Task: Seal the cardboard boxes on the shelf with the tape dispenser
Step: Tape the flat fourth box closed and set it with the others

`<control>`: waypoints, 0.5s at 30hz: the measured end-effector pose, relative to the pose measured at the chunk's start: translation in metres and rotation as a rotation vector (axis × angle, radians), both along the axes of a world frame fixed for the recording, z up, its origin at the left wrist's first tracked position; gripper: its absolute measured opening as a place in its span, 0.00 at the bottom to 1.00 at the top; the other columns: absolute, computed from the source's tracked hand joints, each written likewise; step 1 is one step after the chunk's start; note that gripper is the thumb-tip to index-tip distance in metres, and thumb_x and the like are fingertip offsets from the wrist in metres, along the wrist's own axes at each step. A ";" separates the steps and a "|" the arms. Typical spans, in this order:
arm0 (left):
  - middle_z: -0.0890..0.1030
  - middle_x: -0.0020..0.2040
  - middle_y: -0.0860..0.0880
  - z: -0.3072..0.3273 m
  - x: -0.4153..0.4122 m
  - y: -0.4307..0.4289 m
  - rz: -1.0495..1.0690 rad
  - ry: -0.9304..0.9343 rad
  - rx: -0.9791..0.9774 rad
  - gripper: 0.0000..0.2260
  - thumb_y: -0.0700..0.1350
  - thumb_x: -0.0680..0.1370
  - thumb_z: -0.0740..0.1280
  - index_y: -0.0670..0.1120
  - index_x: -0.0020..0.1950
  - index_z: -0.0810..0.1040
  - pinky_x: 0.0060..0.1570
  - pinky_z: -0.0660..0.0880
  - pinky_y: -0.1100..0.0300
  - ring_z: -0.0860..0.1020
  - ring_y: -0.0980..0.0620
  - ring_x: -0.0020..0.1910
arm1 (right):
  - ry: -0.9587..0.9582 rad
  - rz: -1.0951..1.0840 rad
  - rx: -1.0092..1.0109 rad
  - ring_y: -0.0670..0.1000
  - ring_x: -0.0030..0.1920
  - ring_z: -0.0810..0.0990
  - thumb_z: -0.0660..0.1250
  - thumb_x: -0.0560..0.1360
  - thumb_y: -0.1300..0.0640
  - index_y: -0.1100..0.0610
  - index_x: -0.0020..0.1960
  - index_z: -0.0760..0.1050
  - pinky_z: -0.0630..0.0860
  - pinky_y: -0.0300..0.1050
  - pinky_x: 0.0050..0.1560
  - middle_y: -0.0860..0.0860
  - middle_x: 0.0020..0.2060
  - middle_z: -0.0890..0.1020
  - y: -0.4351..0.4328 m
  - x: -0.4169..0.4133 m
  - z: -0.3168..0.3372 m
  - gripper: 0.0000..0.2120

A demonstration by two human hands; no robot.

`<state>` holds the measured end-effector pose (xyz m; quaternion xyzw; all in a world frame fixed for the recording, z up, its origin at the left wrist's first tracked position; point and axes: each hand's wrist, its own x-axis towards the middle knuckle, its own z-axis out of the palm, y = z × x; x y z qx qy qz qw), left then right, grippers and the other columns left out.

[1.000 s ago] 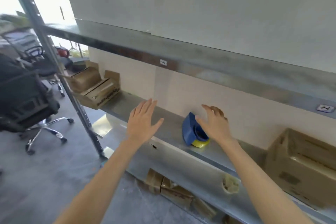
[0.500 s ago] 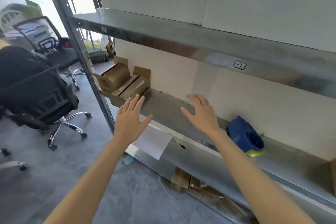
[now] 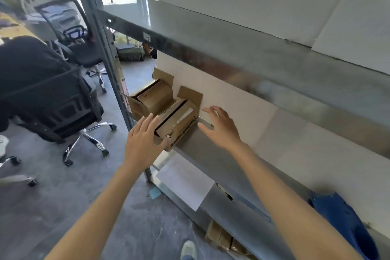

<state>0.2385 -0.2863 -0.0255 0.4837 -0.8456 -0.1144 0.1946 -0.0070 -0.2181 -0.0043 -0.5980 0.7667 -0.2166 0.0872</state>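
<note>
An open cardboard box (image 3: pixel 177 120) with raised flaps stands at the left end of the metal shelf (image 3: pixel 211 154). A second open box (image 3: pixel 152 97) sits just behind it. My left hand (image 3: pixel 143 141) is spread flat right at the near box's front left corner. My right hand (image 3: pixel 221 129) hovers with straight fingers just right of that box, holding nothing. The blue tape dispenser (image 3: pixel 346 224) lies on the shelf far to the right, beyond my right forearm.
A shelf post (image 3: pixel 111 82) rises just left of the boxes. An upper shelf (image 3: pixel 232 48) overhangs them. Black office chairs (image 3: pixel 52 95) stand on the floor at left. Flattened cardboard (image 3: pixel 223 238) lies under the shelf, and a white sheet (image 3: pixel 185 181) hangs from its edge.
My view and both hands have swung left along the shelf, away from the tape dispenser and up to the open boxes. Both hands remain empty.
</note>
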 end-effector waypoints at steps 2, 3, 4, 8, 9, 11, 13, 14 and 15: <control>0.61 0.80 0.50 -0.003 -0.002 -0.019 0.011 -0.019 0.010 0.33 0.61 0.78 0.66 0.51 0.79 0.62 0.76 0.53 0.49 0.56 0.47 0.80 | 0.013 0.042 0.020 0.53 0.76 0.59 0.62 0.80 0.43 0.49 0.75 0.65 0.63 0.53 0.72 0.52 0.75 0.63 -0.028 -0.004 -0.004 0.26; 0.60 0.80 0.50 -0.006 -0.003 -0.028 0.022 -0.022 0.021 0.33 0.61 0.77 0.67 0.51 0.79 0.62 0.76 0.53 0.49 0.56 0.47 0.80 | 0.017 0.049 0.022 0.53 0.76 0.59 0.63 0.80 0.43 0.49 0.75 0.65 0.63 0.53 0.72 0.52 0.75 0.64 -0.040 -0.007 -0.006 0.26; 0.60 0.80 0.50 -0.009 -0.003 -0.037 0.033 -0.024 0.033 0.34 0.61 0.77 0.67 0.51 0.79 0.62 0.76 0.53 0.49 0.56 0.47 0.79 | 0.013 0.045 0.024 0.53 0.76 0.60 0.63 0.80 0.43 0.49 0.75 0.65 0.63 0.53 0.72 0.52 0.75 0.64 -0.051 -0.010 -0.009 0.26; 0.61 0.80 0.51 -0.026 0.003 -0.059 0.044 -0.018 0.090 0.36 0.66 0.75 0.67 0.51 0.78 0.63 0.76 0.54 0.48 0.56 0.48 0.79 | -0.003 0.025 0.060 0.54 0.75 0.61 0.64 0.80 0.45 0.50 0.74 0.66 0.64 0.53 0.71 0.53 0.75 0.64 -0.083 -0.017 -0.023 0.25; 0.61 0.79 0.52 -0.030 0.005 -0.064 0.039 0.000 0.105 0.37 0.67 0.74 0.66 0.51 0.78 0.63 0.76 0.56 0.48 0.56 0.48 0.79 | -0.007 0.021 0.069 0.54 0.75 0.61 0.64 0.80 0.45 0.50 0.74 0.66 0.64 0.53 0.71 0.53 0.75 0.64 -0.091 -0.018 -0.025 0.25; 0.63 0.79 0.51 -0.038 0.008 -0.071 0.028 0.033 0.125 0.37 0.69 0.74 0.65 0.51 0.77 0.65 0.76 0.59 0.48 0.58 0.49 0.78 | -0.013 0.008 0.074 0.54 0.75 0.61 0.64 0.79 0.46 0.50 0.74 0.66 0.64 0.54 0.70 0.53 0.75 0.64 -0.104 -0.019 -0.027 0.25; 0.64 0.78 0.50 -0.043 0.013 -0.075 0.017 0.062 0.158 0.37 0.70 0.73 0.65 0.51 0.76 0.66 0.74 0.62 0.48 0.59 0.48 0.78 | -0.016 -0.009 0.074 0.54 0.75 0.62 0.64 0.79 0.46 0.50 0.74 0.67 0.65 0.54 0.70 0.53 0.74 0.65 -0.114 -0.016 -0.030 0.25; 0.64 0.77 0.51 -0.044 0.014 -0.076 0.008 0.082 0.179 0.37 0.70 0.73 0.65 0.51 0.76 0.67 0.73 0.63 0.49 0.59 0.49 0.77 | -0.022 -0.020 0.078 0.54 0.75 0.62 0.65 0.79 0.46 0.50 0.74 0.67 0.65 0.54 0.70 0.52 0.74 0.65 -0.117 -0.014 -0.032 0.25; 0.64 0.77 0.51 -0.045 0.016 -0.077 -0.004 0.104 0.200 0.36 0.68 0.73 0.67 0.51 0.75 0.67 0.72 0.65 0.49 0.59 0.49 0.77 | -0.027 -0.030 0.083 0.54 0.75 0.62 0.65 0.79 0.46 0.50 0.74 0.68 0.65 0.54 0.70 0.52 0.74 0.65 -0.120 -0.012 -0.034 0.25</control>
